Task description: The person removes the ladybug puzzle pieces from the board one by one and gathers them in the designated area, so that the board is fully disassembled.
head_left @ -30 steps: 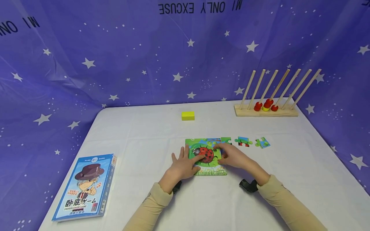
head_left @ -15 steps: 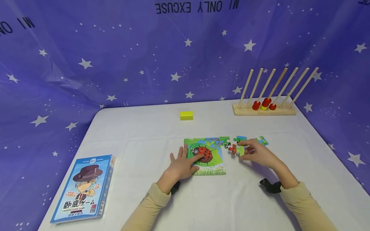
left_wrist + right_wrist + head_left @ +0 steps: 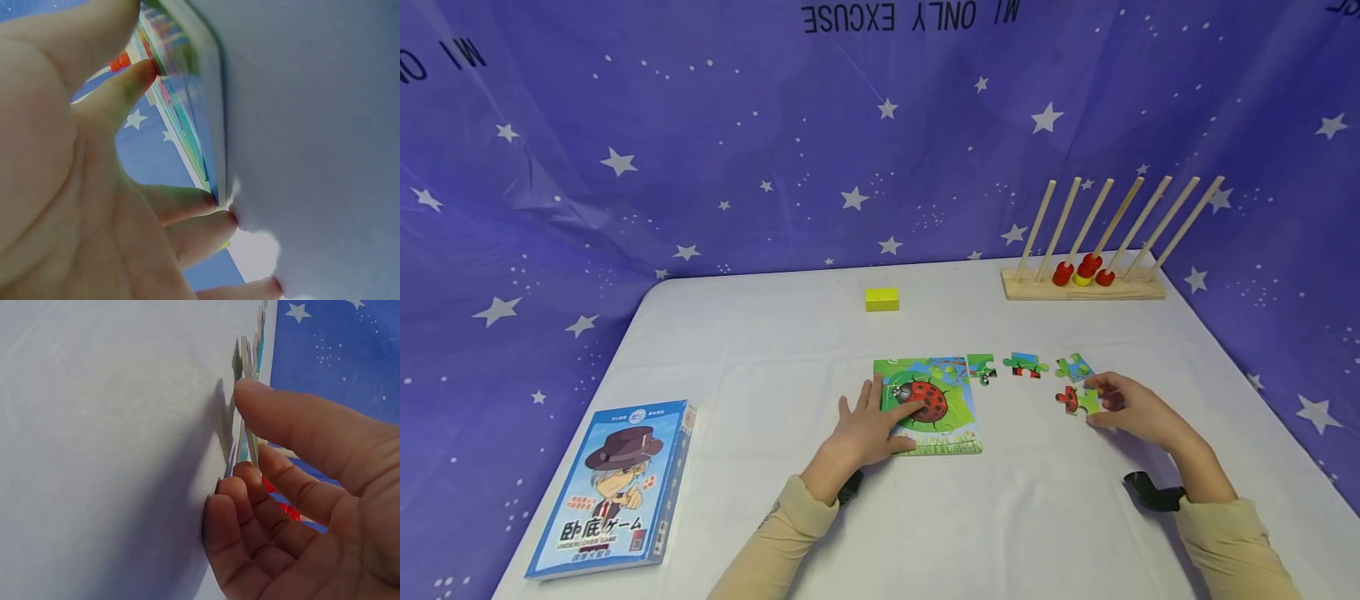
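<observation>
The left hand [image 3: 861,435] rests, fingers spread, on a ladybird puzzle [image 3: 946,412]. The right hand [image 3: 1138,413] pinches one jigsaw piece [image 3: 1087,400].

Head view bright and evenly lit, curtain [image 3: 700,125] sharp, faint soft shadows on the white cloth [image 3: 760,358] beside the sleeves [image 3: 767,542]. Left wrist view dimmer, bluish; cloth greyed but for a blown-out white patch near the left hand [image 3: 100,187], near end of puzzle [image 3: 178,47] blurred. Right wrist view soft, right hand [image 3: 306,506] throwing a long, soft-edged shadow.
</observation>
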The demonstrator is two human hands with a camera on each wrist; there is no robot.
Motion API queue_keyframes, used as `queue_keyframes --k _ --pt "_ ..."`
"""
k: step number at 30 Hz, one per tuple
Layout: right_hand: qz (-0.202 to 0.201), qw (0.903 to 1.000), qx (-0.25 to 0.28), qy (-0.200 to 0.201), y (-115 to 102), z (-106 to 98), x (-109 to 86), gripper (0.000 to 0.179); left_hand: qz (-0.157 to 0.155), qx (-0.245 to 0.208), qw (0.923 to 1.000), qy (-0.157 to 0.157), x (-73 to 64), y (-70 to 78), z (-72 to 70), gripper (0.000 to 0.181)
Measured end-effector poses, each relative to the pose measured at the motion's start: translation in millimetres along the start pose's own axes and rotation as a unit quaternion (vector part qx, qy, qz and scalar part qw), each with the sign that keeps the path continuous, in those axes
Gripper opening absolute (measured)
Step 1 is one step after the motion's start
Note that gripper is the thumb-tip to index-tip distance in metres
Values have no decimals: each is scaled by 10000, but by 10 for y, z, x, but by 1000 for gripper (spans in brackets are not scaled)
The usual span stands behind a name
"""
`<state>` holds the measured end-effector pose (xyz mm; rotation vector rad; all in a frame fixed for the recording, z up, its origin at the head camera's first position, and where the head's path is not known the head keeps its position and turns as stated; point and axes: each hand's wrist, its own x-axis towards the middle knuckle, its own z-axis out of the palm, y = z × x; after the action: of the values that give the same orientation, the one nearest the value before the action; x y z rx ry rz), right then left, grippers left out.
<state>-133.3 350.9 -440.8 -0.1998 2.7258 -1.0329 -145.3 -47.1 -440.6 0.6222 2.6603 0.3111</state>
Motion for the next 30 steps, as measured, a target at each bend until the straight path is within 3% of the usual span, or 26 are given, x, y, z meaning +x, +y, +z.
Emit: queue_keyframes --k 7,13,19,24,30 --pt "55 9997 -246 42 -75 21 39 50 100 -78 9999 65 -34 -16 -20 66" --pt "149 9990 -385 173 -364 131 168 50 172 -20 9997 153 -36 -30 20 64" --pt "-757 9966 -320 -98 -735 422 387 42 181 7 9996 229 -46 -32 37 63" --pt "-1577 9850 -373 -586 -1049 721 580 41 158 72 9996 222 -55 -26 25 62" --pt "-1804 9752 -615 -1126 -1348 992 777 58 117 199 9995 228 -59 -21 17 62"
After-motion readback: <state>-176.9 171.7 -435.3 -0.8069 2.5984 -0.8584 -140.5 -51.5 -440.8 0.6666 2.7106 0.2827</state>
